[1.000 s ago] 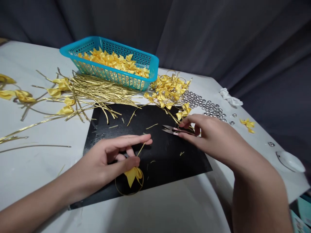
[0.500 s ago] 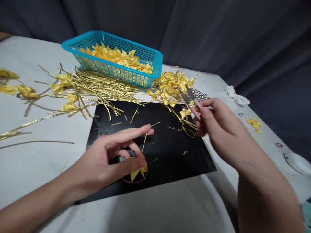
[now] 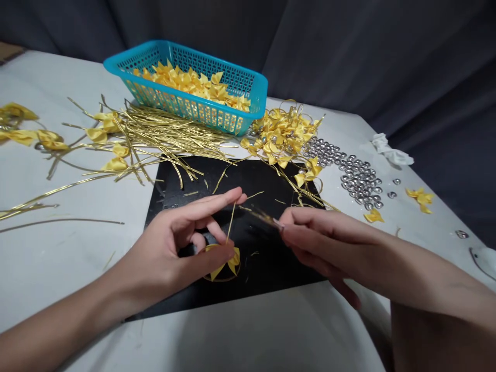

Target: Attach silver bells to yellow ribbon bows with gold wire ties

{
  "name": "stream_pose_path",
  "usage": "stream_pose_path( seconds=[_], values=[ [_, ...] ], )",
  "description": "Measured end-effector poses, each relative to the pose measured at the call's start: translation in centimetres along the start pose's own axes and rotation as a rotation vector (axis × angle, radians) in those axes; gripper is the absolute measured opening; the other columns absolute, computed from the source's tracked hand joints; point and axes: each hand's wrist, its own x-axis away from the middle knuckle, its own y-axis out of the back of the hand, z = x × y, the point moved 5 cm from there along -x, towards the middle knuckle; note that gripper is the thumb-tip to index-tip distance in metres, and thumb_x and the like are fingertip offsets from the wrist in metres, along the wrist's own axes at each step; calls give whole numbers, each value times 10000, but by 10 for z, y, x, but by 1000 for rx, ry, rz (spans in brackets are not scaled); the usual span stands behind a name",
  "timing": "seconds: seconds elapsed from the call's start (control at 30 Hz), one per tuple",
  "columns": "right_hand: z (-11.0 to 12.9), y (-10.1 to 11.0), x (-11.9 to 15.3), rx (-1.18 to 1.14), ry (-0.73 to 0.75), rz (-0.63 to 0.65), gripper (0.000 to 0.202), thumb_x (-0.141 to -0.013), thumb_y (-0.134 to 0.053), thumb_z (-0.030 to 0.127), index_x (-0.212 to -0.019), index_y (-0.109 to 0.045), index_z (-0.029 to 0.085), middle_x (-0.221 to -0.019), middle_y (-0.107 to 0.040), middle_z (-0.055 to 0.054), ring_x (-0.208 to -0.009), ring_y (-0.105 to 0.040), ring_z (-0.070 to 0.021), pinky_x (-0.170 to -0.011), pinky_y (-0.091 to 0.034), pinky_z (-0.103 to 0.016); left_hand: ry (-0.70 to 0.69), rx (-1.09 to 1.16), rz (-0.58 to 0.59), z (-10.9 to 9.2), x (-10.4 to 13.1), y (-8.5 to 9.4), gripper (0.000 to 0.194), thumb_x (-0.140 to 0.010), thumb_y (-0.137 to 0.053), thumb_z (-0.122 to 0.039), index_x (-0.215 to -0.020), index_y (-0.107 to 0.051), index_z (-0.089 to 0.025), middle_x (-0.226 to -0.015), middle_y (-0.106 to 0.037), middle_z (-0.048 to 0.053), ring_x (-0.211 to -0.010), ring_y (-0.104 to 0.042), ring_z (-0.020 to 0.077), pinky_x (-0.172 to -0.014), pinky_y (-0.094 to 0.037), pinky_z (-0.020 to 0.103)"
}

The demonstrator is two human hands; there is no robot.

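My left hand [image 3: 186,230] pinches a yellow ribbon bow [image 3: 233,260] between thumb and fingers. A gold cord loop curves beneath the bow. From it a thin gold strand [image 3: 231,222] runs up, taut, to my raised index finger. Closed around small pink-handled scissors [image 3: 267,217], my right hand [image 3: 321,232] is to the right of that strand. The blades are smeared by motion and point left, close to the strand's upper end; whether they touch it I cannot tell. Both hands are over a black mat [image 3: 271,268].
Behind the mat stands a blue basket [image 3: 186,101] of yellow bows. Gold cords [image 3: 178,134] lie in front of it. A heap of finished-looking bows [image 3: 287,129] and silver beads [image 3: 360,178] are to the right. White crumpled scraps [image 3: 391,150] lie near the far edge.
My right hand has swung left and down with the scissors, bringing the blades near the strand. The left hand keeps its hold. The view has shifted slightly.
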Motion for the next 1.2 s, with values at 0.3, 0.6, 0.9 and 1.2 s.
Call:
stream_pose_path(
  seconds=[0.3,0.6,0.9,1.2],
  values=[
    [-5,-5,-4,192,-77,121,403,-877,-438,558,-692,-463,201,-554,-355,64,-378,-280,-32,-293,-225,-139,-27,-52,-10,-3,-1,-2,620,-654,-762,-294,-1242,-587,-374,-1033,-710,41,-650,-640,132,-393,-393,133],
    [-1,-12,-2,166,-149,198,376,-895,-448,515,-709,-440,188,-554,-350,73,-415,-278,-35,-341,-214,-143,-47,-74,41,-6,-1,-4,614,-689,-747,-286,-1273,-563,-348,-992,-713,45,-671,-647,134,-409,-388,130],
    [1,-4,-7,92,-251,131,400,-919,-405,504,-691,-412,175,-484,-247,86,-412,-165,-32,-361,-129,-155,-94,-58,35,-5,0,-3,630,-714,-728,-219,-1302,-533,-335,-765,-708,9,-614,-582,96,-414,-365,106],
    [-2,-7,-4,55,-227,178,339,-854,-536,475,-716,-461,174,-513,-266,88,-444,-172,-34,-394,-130,-156,-77,-72,43,-2,-2,-3,661,-698,-740,-281,-1317,-515,-346,-750,-704,6,-480,-446,56,-398,-345,123]
  ],
)
